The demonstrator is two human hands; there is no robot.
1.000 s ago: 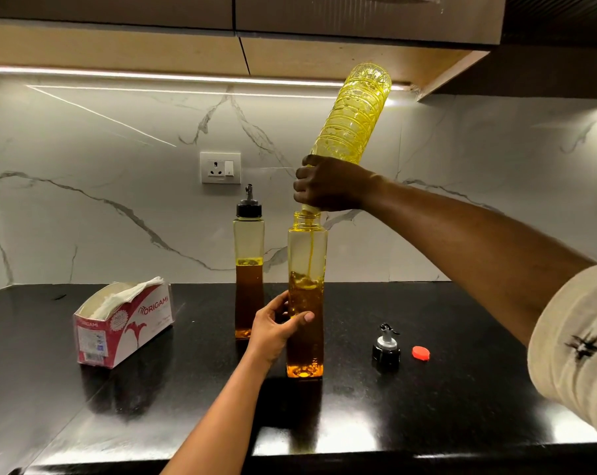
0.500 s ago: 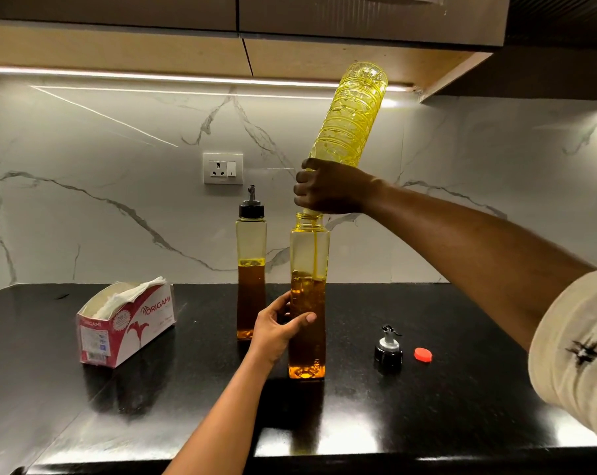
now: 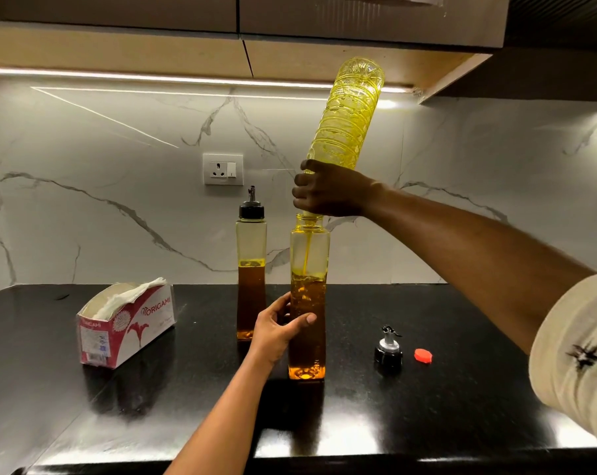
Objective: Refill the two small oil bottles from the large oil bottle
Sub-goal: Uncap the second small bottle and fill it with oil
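One large bottle [image 3: 348, 121], right grip [image 3: 328, 193], over small bottle [image 3: 308, 265]

The right hand [image 3: 328, 192] wraps the neck of the upturned yellow ribbed plastic oil bottle [image 3: 350, 114], hiding its mouth just above the uncapped square clear bottle [image 3: 308, 303] of amber oil. Whether the two rims touch cannot be told. The left hand [image 3: 276, 332] shows its thumb in front of that square bottle, with the fingers mostly lost behind it. To its left, the fine print on the red-and-white cardboard tissue box [image 3: 125, 327] is too small to read. To its right, the cream cloth sleeve [image 3: 578, 344] is cut off by the picture's edge.
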